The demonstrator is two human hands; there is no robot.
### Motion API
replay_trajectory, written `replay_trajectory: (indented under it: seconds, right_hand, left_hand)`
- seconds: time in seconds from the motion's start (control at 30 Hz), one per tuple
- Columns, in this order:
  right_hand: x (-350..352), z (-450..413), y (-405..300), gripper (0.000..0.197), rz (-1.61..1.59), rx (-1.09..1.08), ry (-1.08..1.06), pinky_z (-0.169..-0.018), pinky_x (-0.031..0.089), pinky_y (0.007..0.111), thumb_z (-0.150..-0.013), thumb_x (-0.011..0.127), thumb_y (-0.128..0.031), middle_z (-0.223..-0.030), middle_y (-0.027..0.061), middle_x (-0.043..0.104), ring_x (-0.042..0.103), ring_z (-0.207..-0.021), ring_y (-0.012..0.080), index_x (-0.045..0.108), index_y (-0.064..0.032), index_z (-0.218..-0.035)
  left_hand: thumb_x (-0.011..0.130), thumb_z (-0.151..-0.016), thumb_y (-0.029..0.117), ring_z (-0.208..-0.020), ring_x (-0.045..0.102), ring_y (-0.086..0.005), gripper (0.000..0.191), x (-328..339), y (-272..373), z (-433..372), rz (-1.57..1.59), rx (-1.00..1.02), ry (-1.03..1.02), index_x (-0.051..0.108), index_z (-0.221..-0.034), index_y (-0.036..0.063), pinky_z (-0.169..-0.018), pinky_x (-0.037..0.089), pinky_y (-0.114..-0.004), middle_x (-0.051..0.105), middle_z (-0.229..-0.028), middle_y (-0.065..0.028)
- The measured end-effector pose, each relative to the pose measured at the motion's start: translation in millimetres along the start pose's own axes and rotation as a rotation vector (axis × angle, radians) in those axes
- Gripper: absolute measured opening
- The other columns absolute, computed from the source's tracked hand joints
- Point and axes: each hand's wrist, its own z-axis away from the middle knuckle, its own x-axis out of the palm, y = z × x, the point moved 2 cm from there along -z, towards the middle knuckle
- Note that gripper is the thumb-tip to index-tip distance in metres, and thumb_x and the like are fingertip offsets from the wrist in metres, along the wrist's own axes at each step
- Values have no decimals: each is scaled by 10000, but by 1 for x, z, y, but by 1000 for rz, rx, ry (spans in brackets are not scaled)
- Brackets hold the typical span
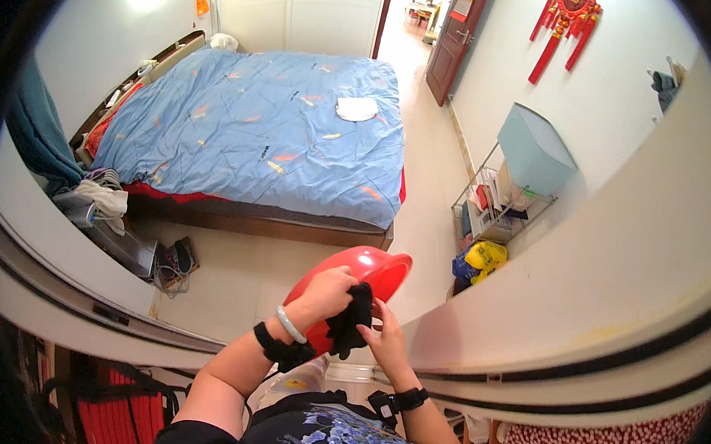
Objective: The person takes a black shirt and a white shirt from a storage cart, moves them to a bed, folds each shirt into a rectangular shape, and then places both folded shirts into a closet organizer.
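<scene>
A glossy red basin (353,260), apparently plastic, is tilted on its side in front of my body, its rim facing right. My left hand (327,290) lies across the basin with its fingers closed on a bunched black cloth (352,325). The cloth hangs down over the basin's lower part. At the cloth's right edge is my right hand (388,340), thumb and fingers spread around that edge. Whether those fingers grip the cloth or the basin behind it is unclear. The left forearm partly hides the basin.
Ahead stands a bed (257,136) with a blue patterned cover and a folded white cloth (357,108). Walls with sliding-door tracks (566,372) flank me. A metal rack (484,211) stands right, bags at its foot. Shoes (177,259) lie left. An open door (457,42) is beyond.
</scene>
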Motion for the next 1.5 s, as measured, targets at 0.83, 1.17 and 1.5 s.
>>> replay_trajectory:
  seconds: [0.83,1.17,1.5]
  right_hand:
    - [-74,-190,82,263,-138,546,596,-729,437,274,-790,590,-120,-846,70,619,539,-782,130,570,32,-1003]
    - [-93,-218,158,341,-138,648,648,-720,452,287,-757,639,-187,-847,117,629,572,-786,156,568,36,-1005]
    - [-140,-276,206,341,-330,676,742,-730,444,294,-775,619,-199,-861,107,619,563,-794,166,569,49,-1005]
  left_hand:
    - [510,-676,-30,-841,545,-375,377,59,-66,-336,197,373,-221,501,-1053,-6,-719,433,-449,543,-947,-205]
    - [534,-652,48,-833,561,-383,178,62,-43,-508,-23,311,-283,548,-819,-9,-703,445,-451,593,-820,-220]
    - [555,-648,30,-775,573,-135,382,-122,3,-725,409,414,95,571,-1023,-37,-670,466,-255,610,-825,-76]
